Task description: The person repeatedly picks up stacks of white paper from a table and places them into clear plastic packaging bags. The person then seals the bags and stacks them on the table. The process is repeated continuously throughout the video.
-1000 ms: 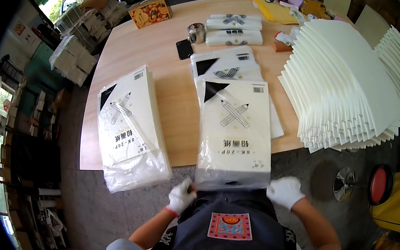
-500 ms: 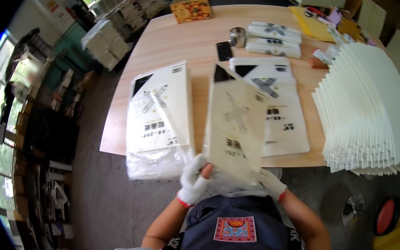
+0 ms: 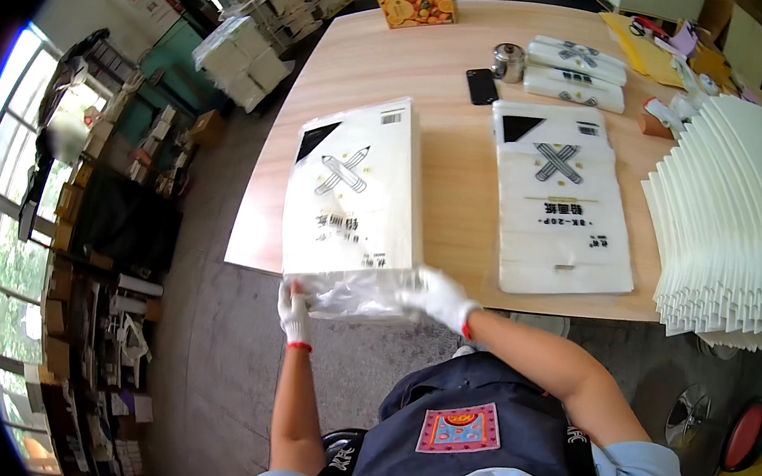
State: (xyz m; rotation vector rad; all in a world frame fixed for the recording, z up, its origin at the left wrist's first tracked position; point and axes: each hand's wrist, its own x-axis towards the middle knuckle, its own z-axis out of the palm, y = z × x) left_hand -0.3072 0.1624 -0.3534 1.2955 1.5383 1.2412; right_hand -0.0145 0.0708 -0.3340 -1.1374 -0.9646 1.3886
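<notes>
A stack of paper packs in clear printed plastic bags [image 3: 353, 197] lies at the table's left front, its loose clear bag ends hanging past the edge. My left hand [image 3: 294, 315], in a white fingerless-thumb glove with a red cuff, grips the near left corner of the loose plastic, thumb on top. At the near right corner, my gloved right hand [image 3: 438, 302] closes on the same plastic, its fingertips partly blurred. To the right, a flat pile of empty-looking printed plastic bags [image 3: 563, 208] lies apart from both hands.
Tall fanned stacks of white paper [image 3: 744, 226] stand along the table's right side. Folded bag bundles [image 3: 574, 74], a metal tin [image 3: 508, 62], a black phone [image 3: 481, 87] and a fruit-printed box [image 3: 416, 3] sit farther back. A round red-topped stool [image 3: 749, 434] is at the lower right.
The bagged pack held up before me has gone left and down onto the left stack. Both hands moved left with it, and the pile of bags at right is now uncovered.
</notes>
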